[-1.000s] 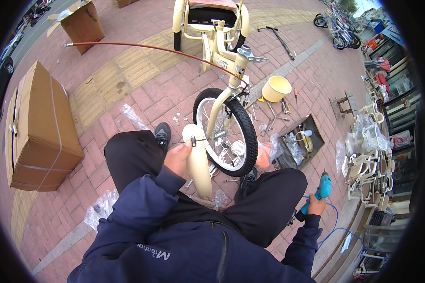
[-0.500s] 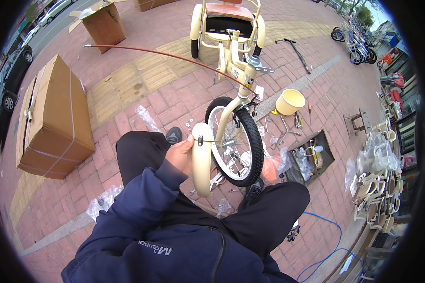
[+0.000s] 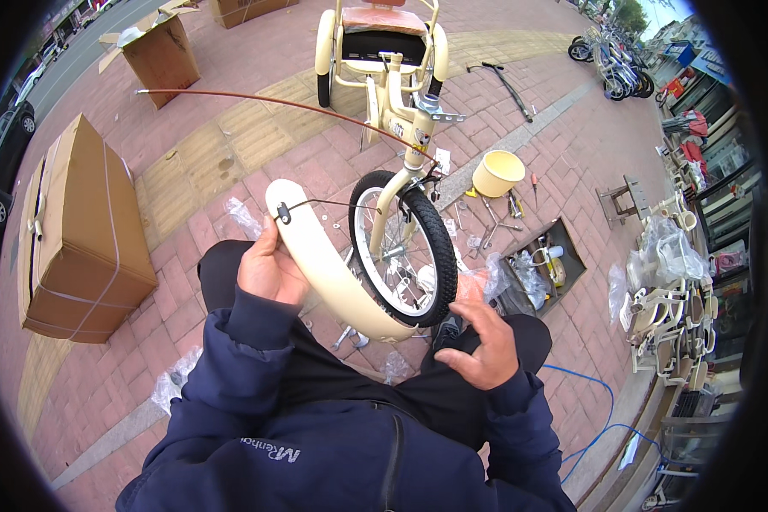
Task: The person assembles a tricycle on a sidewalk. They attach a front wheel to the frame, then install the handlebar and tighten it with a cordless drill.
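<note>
A cream mudguard (image 3: pixel 333 277) with a thin wire stay and a black clip (image 3: pixel 284 213) slants in front of a tricycle's front wheel (image 3: pixel 445 247). My left hand (image 3: pixel 275 271) grips its upper end, thumb near the clip. The mudguard's lower end lies close to the tyre's bottom; I cannot tell if they touch. My right hand (image 3: pixel 486 343) is open, fingers apart, just right of that lower end and near the tyre. Above the wheel stands the cream fork (image 3: pixel 386 200), joined to the tricycle frame (image 3: pixel 398 102). A reddish-brown cable (image 3: pixel 264 99) sticks out leftward from the frame.
Beyond the wheel to the right are a cream bucket (image 3: pixel 497 174), loose hand tools (image 3: pixel 497 224) and a dark tool tray (image 3: pixel 569 263). A large cardboard box (image 3: pixel 94 247) stands at the left. A blue hose (image 3: pixel 610 401) and cream parts (image 3: pixel 670 333) lie at the right.
The mudguard has swung from near upright to a slant, its top moving left with my left hand and its lower end toward the tyre. My right hand has come into view.
</note>
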`<action>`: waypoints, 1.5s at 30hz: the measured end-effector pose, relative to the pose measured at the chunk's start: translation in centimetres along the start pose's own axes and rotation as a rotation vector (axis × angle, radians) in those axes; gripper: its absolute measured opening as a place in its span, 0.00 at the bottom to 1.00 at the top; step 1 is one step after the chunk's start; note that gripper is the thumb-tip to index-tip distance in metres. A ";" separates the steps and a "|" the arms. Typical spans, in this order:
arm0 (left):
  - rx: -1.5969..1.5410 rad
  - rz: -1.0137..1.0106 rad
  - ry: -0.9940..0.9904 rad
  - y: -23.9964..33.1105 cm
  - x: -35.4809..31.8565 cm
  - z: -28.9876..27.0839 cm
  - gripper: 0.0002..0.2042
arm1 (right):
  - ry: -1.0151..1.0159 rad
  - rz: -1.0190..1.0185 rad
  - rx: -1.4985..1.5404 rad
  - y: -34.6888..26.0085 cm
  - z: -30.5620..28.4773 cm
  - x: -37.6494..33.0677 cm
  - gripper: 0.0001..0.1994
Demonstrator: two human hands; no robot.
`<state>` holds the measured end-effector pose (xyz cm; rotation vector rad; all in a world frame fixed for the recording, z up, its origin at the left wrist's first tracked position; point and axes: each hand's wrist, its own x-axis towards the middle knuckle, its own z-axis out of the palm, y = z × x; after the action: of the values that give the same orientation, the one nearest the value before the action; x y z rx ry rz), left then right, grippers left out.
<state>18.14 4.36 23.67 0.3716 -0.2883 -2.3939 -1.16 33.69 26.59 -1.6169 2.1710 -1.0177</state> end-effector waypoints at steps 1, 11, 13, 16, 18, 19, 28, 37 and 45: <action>-0.026 0.022 -0.001 0.4 -0.4 0.1 0.18 | -0.039 -0.092 0.029 -1.4 2.6 1.3 0.28; 1.033 0.129 0.341 5.8 -3.4 0.7 0.16 | -0.219 0.013 0.238 -3.7 3.9 6.1 0.20; 1.480 0.583 0.249 4.8 -4.4 0.9 0.18 | -0.176 0.051 0.256 -3.7 2.8 6.9 0.23; 1.828 0.858 -0.352 4.4 -4.0 2.0 0.40 | -0.203 0.068 0.226 -3.4 1.9 8.1 0.25; 2.158 0.651 -0.672 4.0 -2.7 2.8 0.44 | -0.270 0.146 0.256 -3.1 1.9 8.6 0.24; 2.169 0.634 -0.743 3.4 -1.6 3.0 0.45 | -0.306 0.195 0.294 -2.8 1.9 8.8 0.23; 2.211 0.275 -0.840 0.3 5.4 -0.5 0.12 | 0.177 -0.070 -0.322 -1.0 6.1 8.3 0.28; 2.356 0.324 -0.895 -1.2 5.2 -2.1 0.13 | 0.208 0.048 -0.515 -0.2 10.7 6.1 0.21; 2.382 0.330 -1.111 -2.4 4.7 -3.6 0.13 | -0.142 0.487 -0.228 0.3 11.4 5.0 0.19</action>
<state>14.49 2.66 18.73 -0.1650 -3.0544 -0.4465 3.40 24.85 19.12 -1.1029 2.4691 -0.5133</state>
